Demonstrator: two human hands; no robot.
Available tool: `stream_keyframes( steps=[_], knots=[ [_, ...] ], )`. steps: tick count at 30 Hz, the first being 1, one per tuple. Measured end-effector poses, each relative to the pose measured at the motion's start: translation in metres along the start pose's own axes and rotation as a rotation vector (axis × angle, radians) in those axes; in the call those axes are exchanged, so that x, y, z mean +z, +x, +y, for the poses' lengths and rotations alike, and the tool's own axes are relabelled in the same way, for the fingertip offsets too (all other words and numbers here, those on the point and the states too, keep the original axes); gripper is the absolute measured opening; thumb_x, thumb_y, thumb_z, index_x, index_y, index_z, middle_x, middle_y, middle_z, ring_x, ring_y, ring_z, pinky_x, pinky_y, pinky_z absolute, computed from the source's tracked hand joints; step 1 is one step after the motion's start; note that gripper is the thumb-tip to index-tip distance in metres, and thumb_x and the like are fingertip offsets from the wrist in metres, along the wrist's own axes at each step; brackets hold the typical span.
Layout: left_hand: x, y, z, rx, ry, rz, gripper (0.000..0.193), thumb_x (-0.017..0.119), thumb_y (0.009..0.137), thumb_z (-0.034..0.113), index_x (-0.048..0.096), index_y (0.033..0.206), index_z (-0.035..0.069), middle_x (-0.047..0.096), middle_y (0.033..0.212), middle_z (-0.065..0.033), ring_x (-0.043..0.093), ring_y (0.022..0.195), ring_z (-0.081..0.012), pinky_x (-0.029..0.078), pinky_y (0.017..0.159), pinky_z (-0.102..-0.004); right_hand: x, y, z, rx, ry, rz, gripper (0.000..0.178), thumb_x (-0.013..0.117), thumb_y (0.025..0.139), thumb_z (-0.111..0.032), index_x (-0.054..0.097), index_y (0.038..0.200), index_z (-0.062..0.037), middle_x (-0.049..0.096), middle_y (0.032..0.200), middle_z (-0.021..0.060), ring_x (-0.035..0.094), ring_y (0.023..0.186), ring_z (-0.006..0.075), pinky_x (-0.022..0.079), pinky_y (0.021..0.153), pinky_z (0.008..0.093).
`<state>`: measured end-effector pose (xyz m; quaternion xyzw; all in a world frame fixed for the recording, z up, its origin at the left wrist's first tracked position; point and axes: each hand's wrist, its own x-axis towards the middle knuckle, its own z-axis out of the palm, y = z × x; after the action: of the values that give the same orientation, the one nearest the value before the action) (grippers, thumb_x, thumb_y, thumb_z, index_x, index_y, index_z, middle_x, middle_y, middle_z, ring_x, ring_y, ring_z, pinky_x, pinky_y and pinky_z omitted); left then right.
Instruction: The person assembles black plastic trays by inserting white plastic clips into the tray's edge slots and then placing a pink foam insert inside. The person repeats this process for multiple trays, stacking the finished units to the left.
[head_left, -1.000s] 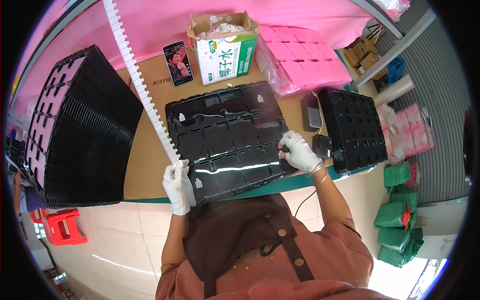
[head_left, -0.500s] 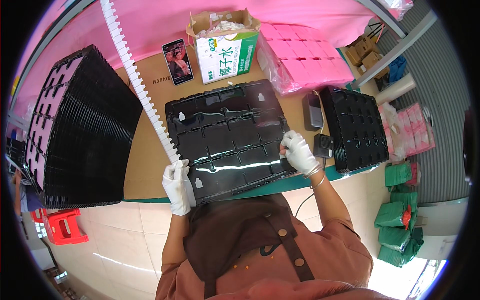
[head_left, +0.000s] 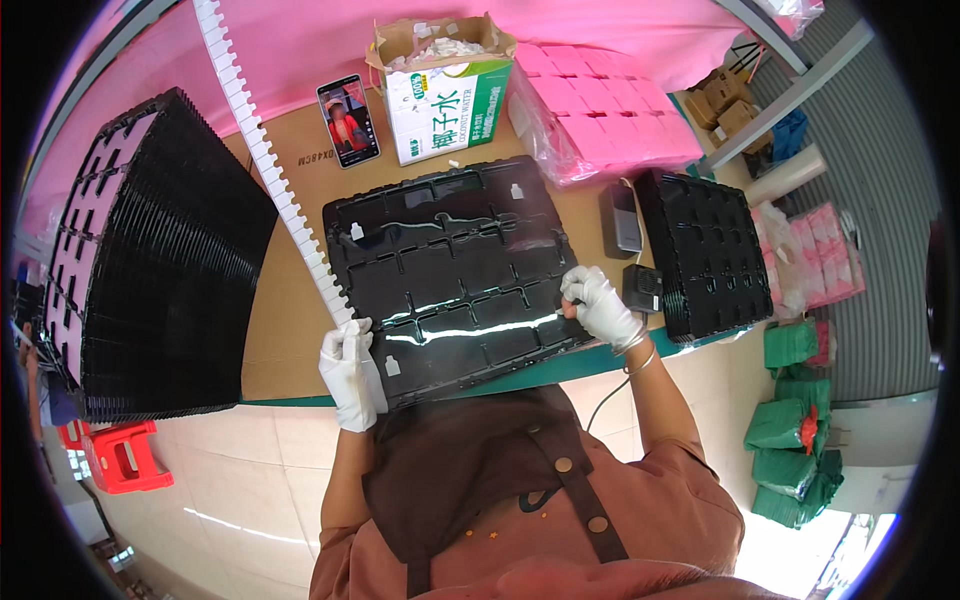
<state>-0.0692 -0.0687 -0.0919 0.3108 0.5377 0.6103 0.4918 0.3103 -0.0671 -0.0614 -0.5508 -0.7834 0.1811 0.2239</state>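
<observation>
A black plastic tray (head_left: 460, 270) with moulded slots lies at the middle of the table, its front edge close to my body. Small white bottle-shaped stickers (head_left: 392, 365) sit near three of its corners. Wearing a white glove, my left hand (head_left: 348, 372) is closed at the tray's front left corner, around the lower end of a long notched white strip (head_left: 265, 150). This strip runs away to the far left. My right hand (head_left: 602, 308), also gloved, has thumb and fingertips pinched together at the tray's right edge. Whatever is between those fingertips is too small to make out.
Tall black tray stacks stand at left (head_left: 170, 260) and right (head_left: 703, 255). Behind the tray are a phone (head_left: 349, 120), a carton (head_left: 445, 110) with white scraps and a pink stack (head_left: 615, 115). A power bank (head_left: 622, 220) and small black box (head_left: 642, 288) lie near my right hand.
The view has shifted slightly. Both hands keep nearly the same places at the tray, the right one still pinched at its right edge. The picture on the phone screen is different.
</observation>
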Motion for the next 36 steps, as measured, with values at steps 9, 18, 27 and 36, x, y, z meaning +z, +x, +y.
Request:
stream_keyframes(
  steps=[9, 18, 27, 36],
  knots=[
    [-0.003, 0.002, -0.007, 0.002, -0.025, -0.001, 0.012, 0.064, 0.096, 0.013, 0.061, 0.09, 0.002, 0.07, 0.097, -0.0113, 0.066, 0.086, -0.0145, 0.052, 0.081, -0.0266, -0.035, 0.105, -0.012, 0.15, 0.42, 0.163, 0.012, 0.051, 0.085, 0.009, 0.058, 0.084, -0.0003, 0.055, 0.078, 0.0034, 0.058, 0.069, 0.0131, 0.053, 0.07, 0.0286],
    [-0.002, 0.004, -0.011, 0.047, 0.055, 0.006, 0.013, 0.064, 0.095, 0.012, 0.064, 0.095, -0.002, 0.071, 0.098, -0.0128, 0.066, 0.084, -0.0129, 0.052, 0.077, -0.0255, -0.074, 0.327, -0.043, 0.101, 0.166, 0.675, 0.015, 0.055, 0.084, -0.003, 0.068, 0.091, 0.0002, 0.069, 0.083, 0.0174, 0.07, 0.087, 0.0273, 0.052, 0.076, 0.0359],
    [-0.003, 0.001, -0.013, 0.016, 0.041, 0.005, 0.013, 0.064, 0.094, 0.01, 0.064, 0.092, -0.003, 0.071, 0.094, -0.0104, 0.065, 0.083, -0.0122, 0.052, 0.078, -0.0258, -0.009, 0.226, 0.034, 0.284, -0.342, -0.083, 0.016, 0.061, 0.082, -0.016, 0.072, 0.091, -0.0096, 0.069, 0.092, 0.0191, 0.066, 0.092, 0.0369, 0.053, 0.083, 0.0442],
    [-0.003, 0.0, -0.01, 0.034, 0.053, 0.011, 0.012, 0.063, 0.095, 0.009, 0.064, 0.092, -0.003, 0.071, 0.094, -0.0103, 0.065, 0.084, -0.012, 0.052, 0.079, -0.0261, 0.016, 0.195, 0.08, 0.251, -0.037, -0.005, 0.015, 0.069, 0.073, 0.001, 0.068, 0.088, -0.0041, 0.063, 0.095, 0.0173, 0.062, 0.092, 0.0348, 0.051, 0.083, 0.0393]
  ],
)
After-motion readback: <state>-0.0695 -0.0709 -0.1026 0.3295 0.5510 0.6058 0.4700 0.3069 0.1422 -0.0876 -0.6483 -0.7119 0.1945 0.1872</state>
